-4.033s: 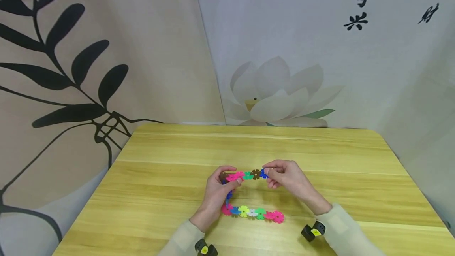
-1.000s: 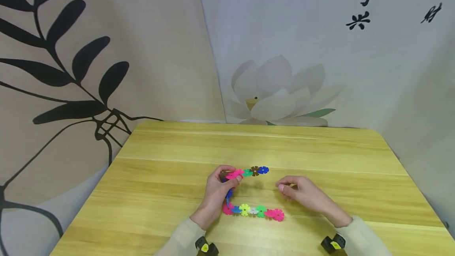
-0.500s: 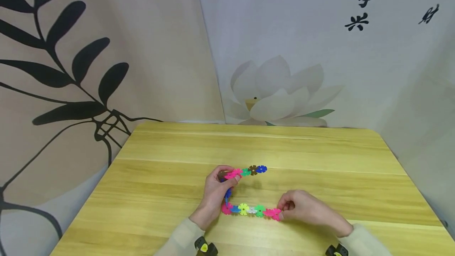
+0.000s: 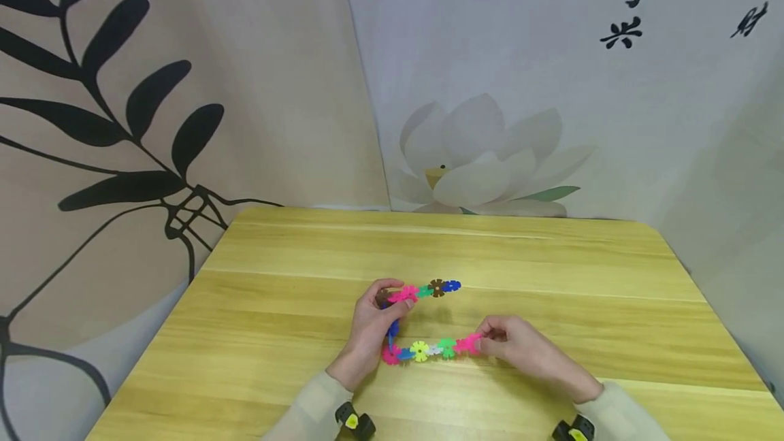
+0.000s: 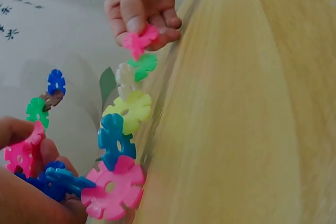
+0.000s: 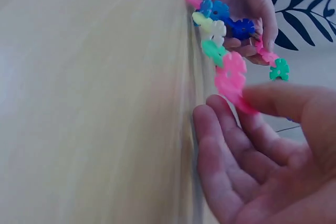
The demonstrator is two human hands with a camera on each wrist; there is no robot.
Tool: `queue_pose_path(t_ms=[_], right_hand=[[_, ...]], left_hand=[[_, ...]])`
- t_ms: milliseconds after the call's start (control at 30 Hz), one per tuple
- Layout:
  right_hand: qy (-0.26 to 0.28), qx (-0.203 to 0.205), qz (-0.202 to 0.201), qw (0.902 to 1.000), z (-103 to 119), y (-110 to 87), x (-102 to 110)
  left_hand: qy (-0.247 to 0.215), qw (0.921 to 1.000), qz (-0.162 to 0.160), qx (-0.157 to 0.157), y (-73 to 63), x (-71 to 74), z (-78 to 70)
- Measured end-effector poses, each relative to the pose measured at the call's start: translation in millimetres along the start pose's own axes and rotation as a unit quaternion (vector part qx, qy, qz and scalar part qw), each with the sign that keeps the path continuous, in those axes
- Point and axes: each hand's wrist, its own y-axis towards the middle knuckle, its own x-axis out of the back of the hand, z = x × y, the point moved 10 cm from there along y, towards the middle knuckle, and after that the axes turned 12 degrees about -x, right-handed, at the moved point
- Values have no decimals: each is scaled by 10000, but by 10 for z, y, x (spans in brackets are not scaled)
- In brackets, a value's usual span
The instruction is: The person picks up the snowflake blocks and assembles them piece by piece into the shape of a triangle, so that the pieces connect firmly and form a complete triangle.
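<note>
A chain of interlocking plastic snowflake discs (image 4: 419, 351) bends in a U that opens to the right. My left hand (image 4: 370, 329) grips its far left corner, thumb over the pink discs (image 5: 21, 153). Beyond those, a green, a brown and a blue disc (image 4: 452, 286) stick out free to the right. The near arm runs through pink, blue, yellow (image 5: 128, 111), white and green discs. At its right end my right hand (image 4: 520, 352) pinches the last pink disc (image 6: 244, 102) between thumb and index finger. The left palm hides part of the blue discs (image 6: 242, 29).
The chain is over a wooden table (image 4: 294, 257), whose far edge meets a pale wall with a printed lotus (image 4: 484, 155) and dark leaves (image 4: 135, 189). A black camera is strapped to each wrist, with pale sleeves behind.
My right hand has let go of the blue disc on the far arm, come nearer and taken the near arm's pink end. That end has since risen slightly. The left hand keeps its grip.
</note>
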Motion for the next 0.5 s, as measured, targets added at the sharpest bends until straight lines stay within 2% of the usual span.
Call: queue_pose_path(t_ms=[100,233,367,500], right_hand=[[596,-81,-36,9982,1,43,28],[1360,-238,-81,9904,-17,94,41],[1820,-348,-146,9826,-28,126,43],[2084,-366,-248,9770,-11,151,58]], left_hand=[[-179,9998,102,-17,10,-17,2],[-607,9977,287,33,12,-55,6],[-941,9948,373,138,4,-69,11],[-1035,9939,337,183,1,-56,17]])
